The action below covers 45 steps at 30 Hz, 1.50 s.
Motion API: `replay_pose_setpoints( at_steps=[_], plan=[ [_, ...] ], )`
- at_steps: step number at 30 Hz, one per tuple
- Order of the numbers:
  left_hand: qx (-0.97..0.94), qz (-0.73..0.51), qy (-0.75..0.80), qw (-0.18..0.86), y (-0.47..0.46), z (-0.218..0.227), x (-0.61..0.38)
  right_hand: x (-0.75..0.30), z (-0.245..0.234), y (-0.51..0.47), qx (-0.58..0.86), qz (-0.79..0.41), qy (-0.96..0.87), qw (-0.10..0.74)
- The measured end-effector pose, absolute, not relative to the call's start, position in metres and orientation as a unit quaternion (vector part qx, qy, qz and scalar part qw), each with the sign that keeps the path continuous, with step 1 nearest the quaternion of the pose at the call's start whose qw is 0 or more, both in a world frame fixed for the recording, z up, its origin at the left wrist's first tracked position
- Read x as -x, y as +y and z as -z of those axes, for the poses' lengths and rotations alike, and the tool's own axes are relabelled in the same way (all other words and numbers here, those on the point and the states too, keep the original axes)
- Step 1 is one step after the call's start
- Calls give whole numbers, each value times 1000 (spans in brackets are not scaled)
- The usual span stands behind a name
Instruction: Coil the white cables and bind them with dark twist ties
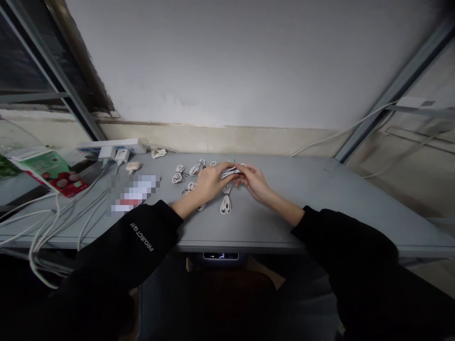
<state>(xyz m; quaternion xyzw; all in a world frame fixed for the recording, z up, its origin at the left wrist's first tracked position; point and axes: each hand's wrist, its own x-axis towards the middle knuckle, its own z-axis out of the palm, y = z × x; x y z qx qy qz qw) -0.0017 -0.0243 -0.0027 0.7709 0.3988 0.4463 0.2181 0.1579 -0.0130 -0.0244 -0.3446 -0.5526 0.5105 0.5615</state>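
Observation:
My left hand and my right hand meet over the middle of the grey table, and both pinch one coiled white cable between their fingertips. Just below the hands a tied white cable bundle lies on the table. Several more tied white bundles lie to the left, among them one bundle and another near the back. Both arms wear black sleeves.
A white power strip with chargers plugged in sits at the back left, and loose white cords trail over the table's left edge. A green and red carton lies at far left. A small white earbud case rests nearby.

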Motion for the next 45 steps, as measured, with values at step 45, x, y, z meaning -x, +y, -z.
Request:
replay_pose_setpoints(
  at_steps=[45],
  plan=[
    [-769,-442,371,275,-16,5,2,-167,18,-6,316,-588,-517,536]
  ],
)
